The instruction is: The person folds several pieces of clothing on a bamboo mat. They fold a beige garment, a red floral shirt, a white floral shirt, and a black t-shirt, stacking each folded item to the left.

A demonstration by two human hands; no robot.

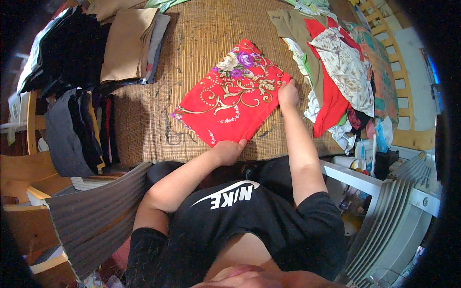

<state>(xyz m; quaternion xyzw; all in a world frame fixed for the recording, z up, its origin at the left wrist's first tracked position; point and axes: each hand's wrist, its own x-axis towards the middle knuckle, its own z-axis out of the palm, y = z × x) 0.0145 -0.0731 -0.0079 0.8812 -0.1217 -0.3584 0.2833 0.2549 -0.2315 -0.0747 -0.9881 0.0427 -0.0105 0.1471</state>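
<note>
A red floral cloth (pixel 230 97), folded into a flat four-sided shape, lies tilted on a woven bamboo mat (pixel 144 122). It bears cream and purple flowers and gold scrollwork. My left hand (pixel 230 151) grips its near corner, with the thumb on top. Higher up on the right, my right hand (pixel 289 95) holds the cloth's right corner. The fingers of both hands are partly hidden beneath or behind the fabric.
Folded brown cloth (pixel 126 45) and black garments (pixel 74 46) are stacked at the left. Below them, dark folded clothes (pixel 72 131) stand in a row. To the right lies a loose heap with a red garment (pixel 329 104) and a patterned white garment (pixel 345 64). A wooden bed rail (pixel 401 86) runs behind it.
</note>
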